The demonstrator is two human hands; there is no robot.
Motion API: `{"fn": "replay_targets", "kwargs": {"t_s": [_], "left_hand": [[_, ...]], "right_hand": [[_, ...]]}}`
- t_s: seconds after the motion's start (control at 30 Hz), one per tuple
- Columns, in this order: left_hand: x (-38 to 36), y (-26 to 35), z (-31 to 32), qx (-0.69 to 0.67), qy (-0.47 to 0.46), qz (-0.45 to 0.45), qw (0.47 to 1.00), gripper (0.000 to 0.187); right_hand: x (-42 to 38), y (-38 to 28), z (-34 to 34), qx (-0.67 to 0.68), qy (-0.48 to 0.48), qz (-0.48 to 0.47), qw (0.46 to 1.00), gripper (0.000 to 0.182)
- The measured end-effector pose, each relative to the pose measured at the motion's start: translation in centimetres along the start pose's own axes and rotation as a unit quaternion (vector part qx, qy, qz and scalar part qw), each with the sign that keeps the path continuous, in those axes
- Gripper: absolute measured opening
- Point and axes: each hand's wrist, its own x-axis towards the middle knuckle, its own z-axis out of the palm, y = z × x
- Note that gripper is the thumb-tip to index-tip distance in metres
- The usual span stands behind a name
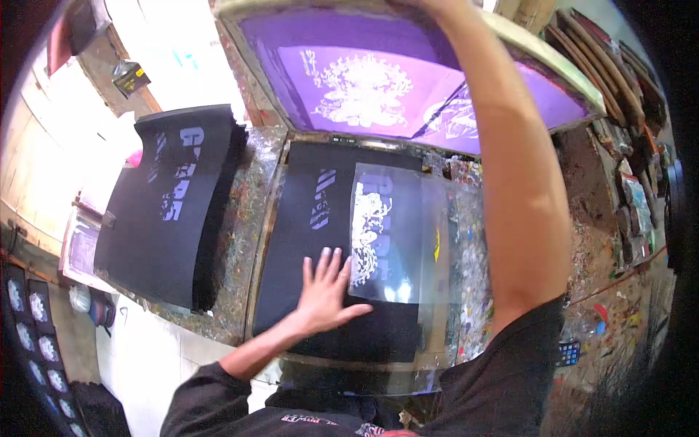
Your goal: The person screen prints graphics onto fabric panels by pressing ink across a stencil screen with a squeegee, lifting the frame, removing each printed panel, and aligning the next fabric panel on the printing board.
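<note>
My left hand point(325, 298) lies with its fingers spread on a black fabric panel point(298, 277) printed with pale lettering. Its fingertips are close to the left edge of a clear plastic film point(404, 240), which bears a white ornate print and overlaps the panel's lettering. My right arm reaches up to a raised printing screen point(291, 80) with purple mesh and a pale ornate design. At the top edge of the view my right hand point(429, 4) is partly cut off, its fingers at the screen's upper frame.
A stack of black printed panels point(138, 226) lies on the paint-spattered board to the left. Several wooden frames point(597, 65) lean at the upper right. A phone or keypad-like device point(568, 355) rests at the lower right. Small printed dark pieces point(40, 306) hang at the far left.
</note>
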Motion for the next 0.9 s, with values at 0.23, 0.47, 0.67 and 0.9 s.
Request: {"fn": "replay_targets", "kwargs": {"t_s": [0.23, 0.47, 0.67, 0.9], "left_hand": [[13.9, 13.5, -0.7, -0.601, -0.053, -0.001, 0.797, 0.057], [6.5, 7.0, -17.2, -0.663, 0.372, -0.038, 0.648, 0.051], [-7.1, 2.2, -14.0, -0.718, 0.271, -0.155, 0.621, 0.049], [-12.7, -0.6, -1.4, -0.761, 0.191, -0.274, 0.557, 0.033]], "right_hand": [[-4.6, -4.6, -4.2, -0.103, -0.111, 0.071, 0.986, 0.097], [-15.0, -10.2, -6.6, -0.109, -0.059, 0.061, 0.990, 0.073], [-34.9, -16.1, -2.2, -0.079, -0.050, -0.001, 0.996, 0.058], [-42.0, -11.4, 3.8, 0.058, -0.351, 0.030, 0.934, 0.026]]}}
